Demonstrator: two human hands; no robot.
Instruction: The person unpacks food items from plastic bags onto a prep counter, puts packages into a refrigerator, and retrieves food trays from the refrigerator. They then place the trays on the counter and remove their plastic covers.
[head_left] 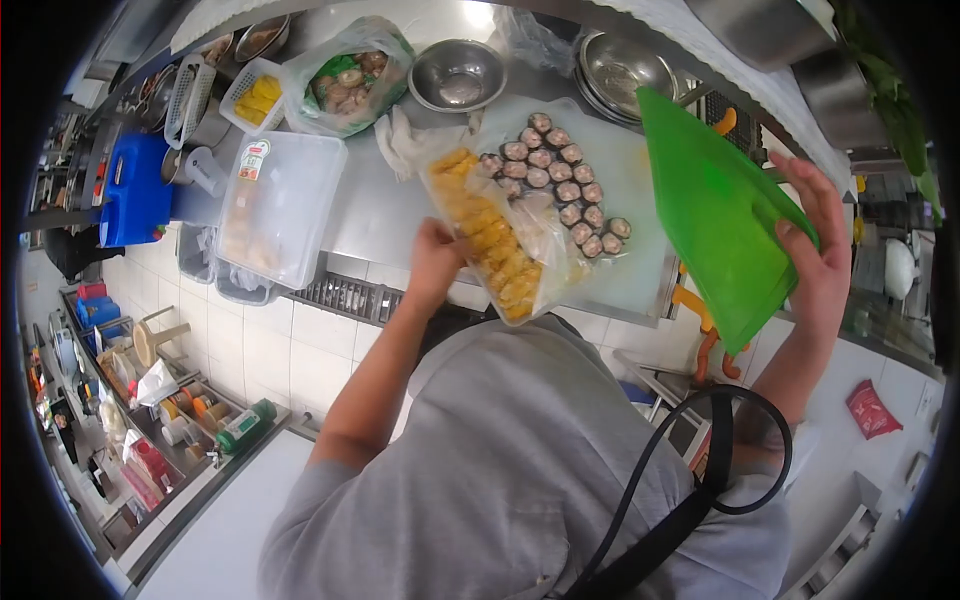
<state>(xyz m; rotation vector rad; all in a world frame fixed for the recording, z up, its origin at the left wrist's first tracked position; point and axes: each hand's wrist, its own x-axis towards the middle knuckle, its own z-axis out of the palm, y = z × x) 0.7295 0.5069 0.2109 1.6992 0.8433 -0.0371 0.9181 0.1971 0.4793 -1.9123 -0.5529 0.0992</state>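
My left hand (437,262) is closed on the left edge of a clear tray of yellow dumplings (495,245), which lies tilted near the counter's front edge. Clear film partly covers the tray's right side. At the right, my right hand (815,225) grips a flat green plastic panel (725,215), thumb on its near face, and holds it raised on edge. Between the hands, several dark-wrapped rolls with pale pink filling (540,158) stand in rows on a whitish cutting board (640,230).
A lidded clear plastic box (285,205) sits on the left of the counter. Behind are a bag of food (350,80), a white basket with yellow pieces (258,98), a steel bowl (458,76) and stacked steel bowls (625,75). A blue jug (133,188) stands far left.
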